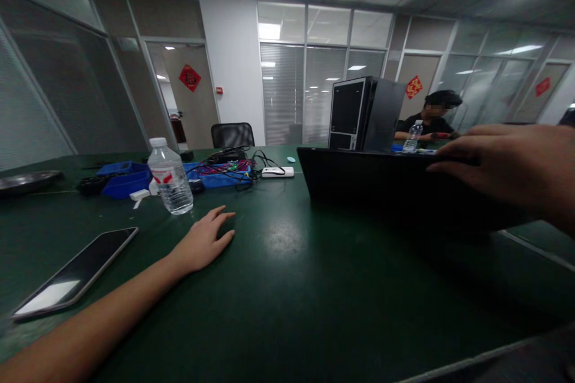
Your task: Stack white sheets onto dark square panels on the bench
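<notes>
My left hand [204,239] lies flat on the dark green table [287,287], fingers stretched out, holding nothing. A clear water bottle [171,176] stands just beyond it. My right hand [507,164] rests on the top edge of a black laptop lid [381,182], fingers extended over the rim. The lid stands nearly upright and faces away from me. A smartphone [76,272] lies face up to the left of my left forearm.
Blue trays [123,179] with tangled cables [233,167] and a white device [277,172] sit at the back left. A black computer tower [363,114] stands behind the laptop. A person in black sits at the far right with a second bottle [412,137]. An office chair [232,134] stands behind the table.
</notes>
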The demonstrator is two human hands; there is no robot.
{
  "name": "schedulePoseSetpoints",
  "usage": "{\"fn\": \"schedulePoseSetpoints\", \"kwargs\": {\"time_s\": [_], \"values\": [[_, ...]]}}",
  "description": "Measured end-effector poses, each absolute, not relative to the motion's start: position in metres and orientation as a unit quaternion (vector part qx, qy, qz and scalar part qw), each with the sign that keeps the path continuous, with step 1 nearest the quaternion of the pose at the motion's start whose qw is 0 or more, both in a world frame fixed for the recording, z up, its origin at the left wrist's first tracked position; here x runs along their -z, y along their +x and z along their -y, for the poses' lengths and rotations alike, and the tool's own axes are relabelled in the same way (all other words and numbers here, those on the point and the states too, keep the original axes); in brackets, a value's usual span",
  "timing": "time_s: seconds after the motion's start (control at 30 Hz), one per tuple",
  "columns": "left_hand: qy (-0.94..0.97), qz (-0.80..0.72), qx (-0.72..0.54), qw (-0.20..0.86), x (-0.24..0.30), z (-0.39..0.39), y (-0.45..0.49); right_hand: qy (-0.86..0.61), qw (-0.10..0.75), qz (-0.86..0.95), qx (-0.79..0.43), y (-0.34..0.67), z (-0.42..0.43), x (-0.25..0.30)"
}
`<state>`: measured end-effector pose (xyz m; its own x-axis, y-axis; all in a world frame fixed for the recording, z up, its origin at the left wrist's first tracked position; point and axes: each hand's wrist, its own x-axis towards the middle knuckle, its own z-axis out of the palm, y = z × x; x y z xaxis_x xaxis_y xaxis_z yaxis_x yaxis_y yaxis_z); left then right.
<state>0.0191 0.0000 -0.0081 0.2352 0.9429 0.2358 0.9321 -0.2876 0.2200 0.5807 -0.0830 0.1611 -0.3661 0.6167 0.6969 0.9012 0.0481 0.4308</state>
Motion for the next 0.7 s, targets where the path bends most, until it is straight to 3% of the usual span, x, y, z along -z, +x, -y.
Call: {"fn": "schedulePoseSetpoints", "kwargs": {"time_s": [0.17, 0.3, 0.7], "values": [[0.789, -0.594, -0.16, 0.017, 0.007, -0.001, 0.018, -0.679, 0.066, 0.627, 0.378, 0.597, 0.079, -0.164], [0.79, -0.595, -0.147, 0.022, 0.006, 0.0, 0.019, -0.703, 0.006, 0.615, 0.358, 0.587, 0.065, -0.156], [0.796, -0.585, -0.152, 0.031, 0.003, 0.003, 0.02, -0.662, -0.03, 0.659, 0.356, 0.58, 0.001, -0.144]]}}
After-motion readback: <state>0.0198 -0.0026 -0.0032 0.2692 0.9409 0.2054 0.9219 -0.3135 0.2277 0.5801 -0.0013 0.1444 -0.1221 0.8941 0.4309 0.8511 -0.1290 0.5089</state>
